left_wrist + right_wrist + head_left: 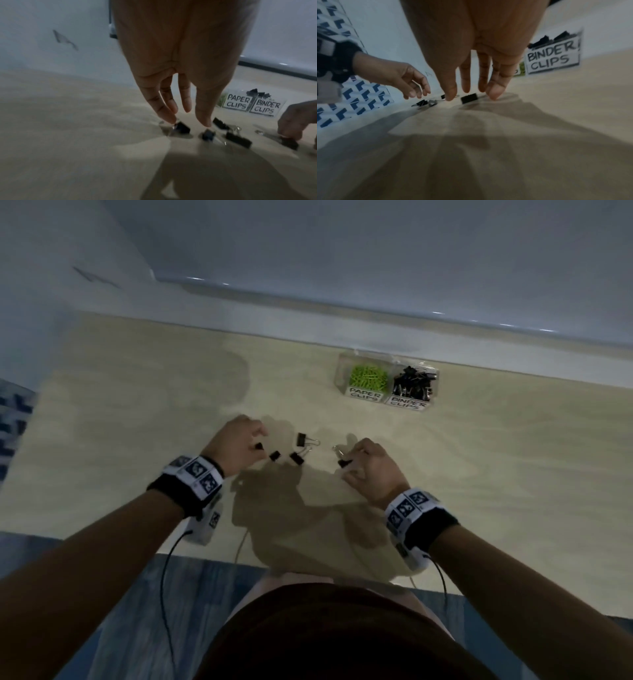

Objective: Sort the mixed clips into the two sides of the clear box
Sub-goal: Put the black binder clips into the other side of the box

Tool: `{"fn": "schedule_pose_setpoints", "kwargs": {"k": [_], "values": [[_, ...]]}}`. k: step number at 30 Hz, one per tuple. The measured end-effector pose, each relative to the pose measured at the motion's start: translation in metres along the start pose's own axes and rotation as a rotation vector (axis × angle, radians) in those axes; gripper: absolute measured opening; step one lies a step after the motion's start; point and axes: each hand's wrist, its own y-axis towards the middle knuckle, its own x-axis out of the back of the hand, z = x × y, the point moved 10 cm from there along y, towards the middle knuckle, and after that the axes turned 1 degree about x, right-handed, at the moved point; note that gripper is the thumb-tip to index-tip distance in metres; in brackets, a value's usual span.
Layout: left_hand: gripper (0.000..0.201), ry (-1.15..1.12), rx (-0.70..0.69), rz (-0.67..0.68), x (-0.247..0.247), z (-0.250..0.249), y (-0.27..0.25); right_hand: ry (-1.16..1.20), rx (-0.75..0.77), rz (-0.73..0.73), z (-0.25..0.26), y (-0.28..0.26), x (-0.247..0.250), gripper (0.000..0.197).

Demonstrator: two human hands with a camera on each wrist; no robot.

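Note:
The clear box [344, 371] stands at the back right; green paper clips [368, 376] fill its left side and black binder clips [414, 383] its right side. Several black binder clips lie loose on the table between my hands. My left hand [188, 121] points down with straight fingers; its forefinger tip touches the wire of one clip [183, 127], and its thumb hovers over another [208, 134]. My right hand [471, 94] straddles a binder clip [469, 98], thumb and forefinger on either side and not closed on it. Two more clips [296, 457] [301, 438] lie in the middle.
The light wooden table [137, 440] ends at a white wall ledge [376, 337] just behind the box. Its front edge is close to my body. Labels on the box [250, 105] read PAPER CLIPS and BINDER CLIPS. A blue-patterned surface [359, 97] lies off the left side.

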Motion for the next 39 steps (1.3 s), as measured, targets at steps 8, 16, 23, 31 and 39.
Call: {"fn": "schedule_pose_setpoints", "kwargs": {"k": [8,16,23,31,39], "values": [[0.034,0.109,-0.144,-0.019,-0.037,-0.004,-0.008,0.059,-0.191,-0.184,0.005,0.014,-0.004,0.017],[0.028,0.113,-0.137,0.082,-0.042,-0.009,-0.004,0.104,0.067,-0.145,0.072,0.072,0.001,0.033],[0.031,0.096,-0.163,0.094,-0.042,-0.007,-0.001,-0.175,0.092,0.02,0.077,0.089,-0.019,0.033],[0.016,-0.33,-0.169,-0.084,-0.006,-0.048,0.018,0.201,-0.103,-0.345,0.007,0.046,0.039,0.015],[0.019,-0.466,-0.449,-0.099,-0.003,-0.216,0.09,0.363,-0.338,-0.759,-0.105,-0.008,0.155,0.016]]}}
